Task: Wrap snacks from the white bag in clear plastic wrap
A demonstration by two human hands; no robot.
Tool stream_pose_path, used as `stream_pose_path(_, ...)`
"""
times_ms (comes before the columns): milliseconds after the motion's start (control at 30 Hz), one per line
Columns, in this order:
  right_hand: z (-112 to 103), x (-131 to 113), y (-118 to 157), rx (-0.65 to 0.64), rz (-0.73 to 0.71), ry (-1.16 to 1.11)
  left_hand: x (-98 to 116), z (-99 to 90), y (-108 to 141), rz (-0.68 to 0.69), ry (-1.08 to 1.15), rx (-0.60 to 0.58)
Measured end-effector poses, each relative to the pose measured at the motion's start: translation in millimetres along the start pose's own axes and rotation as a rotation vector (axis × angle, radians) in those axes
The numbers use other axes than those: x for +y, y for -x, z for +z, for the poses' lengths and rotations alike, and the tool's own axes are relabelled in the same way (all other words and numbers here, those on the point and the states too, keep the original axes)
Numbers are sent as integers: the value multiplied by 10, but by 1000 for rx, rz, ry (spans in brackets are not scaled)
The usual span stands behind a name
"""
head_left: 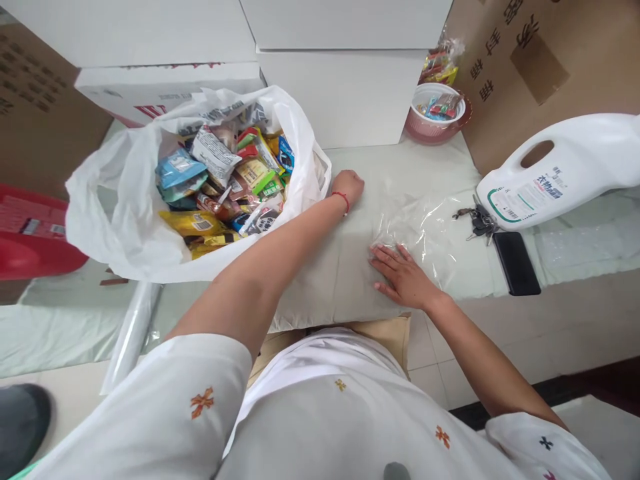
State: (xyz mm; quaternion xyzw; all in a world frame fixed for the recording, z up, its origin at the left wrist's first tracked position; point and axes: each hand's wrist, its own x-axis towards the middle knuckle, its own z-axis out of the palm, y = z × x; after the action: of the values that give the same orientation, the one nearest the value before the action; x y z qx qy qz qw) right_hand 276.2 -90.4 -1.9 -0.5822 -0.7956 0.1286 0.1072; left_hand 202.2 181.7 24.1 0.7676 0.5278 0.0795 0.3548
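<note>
My left hand (351, 187), with a red string bracelet at its wrist, rests curled on the pale cloth beside the right edge of a white plastic bag (120, 227). Whatever its fingers may hold is hidden. The bag stands open and is full of small colourful snack packets (235, 180). My right hand (403, 275) lies flat with its fingers apart on the near left part of a clear plastic bag (425, 233), which is spread on the cloth.
On the right are a white detergent bottle (550, 173), keys (481, 221) and a black phone (517, 263). A pink-and-white bowl (434, 130) with packets stands behind. White boxes (340, 100) line the back; a red container (35, 233) and clear roll (133, 333) are left.
</note>
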Motion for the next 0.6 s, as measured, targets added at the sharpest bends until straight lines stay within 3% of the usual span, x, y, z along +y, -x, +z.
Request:
stream_pose_path(133, -44, -34, -159, 18, -6, -40, 24, 55, 433, 177, 12, 83)
stream_pose_path(267, -114, -29, -352, -6, -17, -59, 141, 100, 657, 103, 62, 158)
stream_pose_path(400, -174, -1, -467, -41, -32, -74, 160, 103, 324, -15, 68, 62)
stream_pose_path(600, -215, 104, -508, -51, -19, -85, -169, 97, -202, -114, 94, -2)
